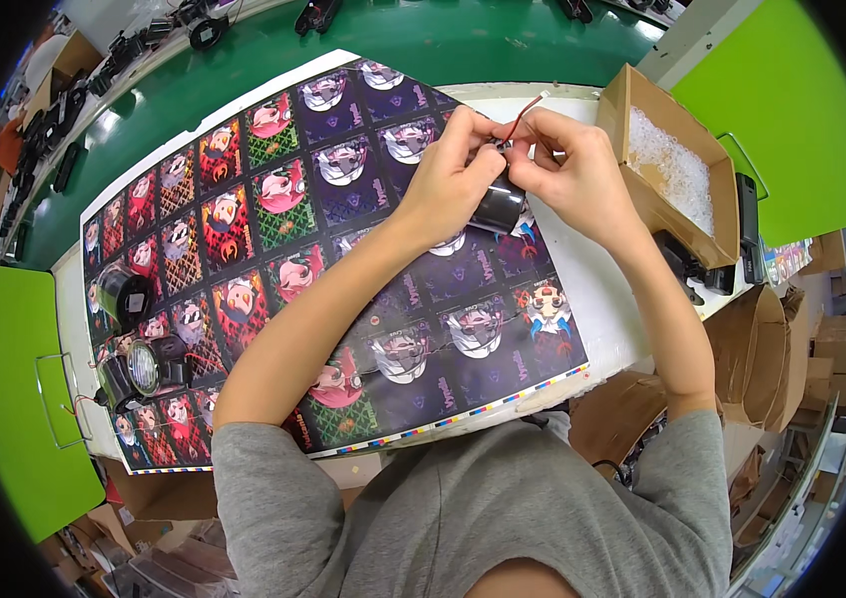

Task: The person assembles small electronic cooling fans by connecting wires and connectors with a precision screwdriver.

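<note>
Where two hands [448, 189] [578, 181] grip, one black cylinder [499, 209]

A glossy black cylinder [500, 209], its top partly hidden, was held at one o'clock from the view's centre; its red lead [522, 119] pointed toward one o'clock, ending in a white connector [545, 95].

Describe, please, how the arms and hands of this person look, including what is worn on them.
The left hand and right hand are ungloved. Both forearms are bare, with no watch or bracelet visible at the wrists. Plain grey short sleeves of a T-shirt cover the upper arms.
</note>
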`<state>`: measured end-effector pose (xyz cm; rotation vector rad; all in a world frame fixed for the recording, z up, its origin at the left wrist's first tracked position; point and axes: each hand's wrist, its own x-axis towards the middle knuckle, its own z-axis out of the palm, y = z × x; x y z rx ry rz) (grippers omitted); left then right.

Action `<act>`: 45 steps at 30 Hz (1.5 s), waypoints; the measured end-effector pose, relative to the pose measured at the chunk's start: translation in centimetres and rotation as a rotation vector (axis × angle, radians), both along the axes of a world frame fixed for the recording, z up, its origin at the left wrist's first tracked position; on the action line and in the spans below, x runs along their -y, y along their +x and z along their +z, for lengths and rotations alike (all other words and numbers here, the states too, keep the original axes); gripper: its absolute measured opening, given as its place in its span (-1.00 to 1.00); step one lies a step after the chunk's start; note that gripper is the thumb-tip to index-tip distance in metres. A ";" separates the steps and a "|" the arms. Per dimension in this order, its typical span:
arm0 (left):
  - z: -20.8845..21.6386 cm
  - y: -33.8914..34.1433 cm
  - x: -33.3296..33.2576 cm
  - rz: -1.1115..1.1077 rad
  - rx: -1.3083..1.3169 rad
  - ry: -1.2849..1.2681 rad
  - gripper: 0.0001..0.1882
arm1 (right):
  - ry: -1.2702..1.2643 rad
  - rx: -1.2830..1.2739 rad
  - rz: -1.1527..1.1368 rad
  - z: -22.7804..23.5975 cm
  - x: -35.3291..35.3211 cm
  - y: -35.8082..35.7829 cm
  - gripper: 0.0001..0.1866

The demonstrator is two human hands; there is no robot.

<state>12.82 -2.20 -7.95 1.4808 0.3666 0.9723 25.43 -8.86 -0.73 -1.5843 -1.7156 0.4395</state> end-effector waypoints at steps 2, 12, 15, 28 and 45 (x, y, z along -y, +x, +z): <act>0.1 0.0 0.0 0.009 -0.058 0.043 -0.80 | 0.042 0.030 -0.004 -0.2 0.1 -0.1 -0.85; 0.1 0.0 0.0 0.017 -0.113 0.073 -0.79 | 0.213 0.104 -0.103 -1.1 0.5 -0.4 -0.88; 0.0 0.1 0.1 0.036 -0.052 0.109 -0.79 | 0.254 0.125 -0.072 -1.0 0.4 -0.6 -0.89; 0.8 -0.1 0.5 0.140 -0.158 0.241 -0.80 | 0.293 0.175 -0.012 -1.0 0.2 -0.2 -0.90; 0.8 -0.1 0.2 0.128 -0.206 0.220 -0.78 | 0.309 0.312 0.027 -1.2 -0.1 0.5 -0.84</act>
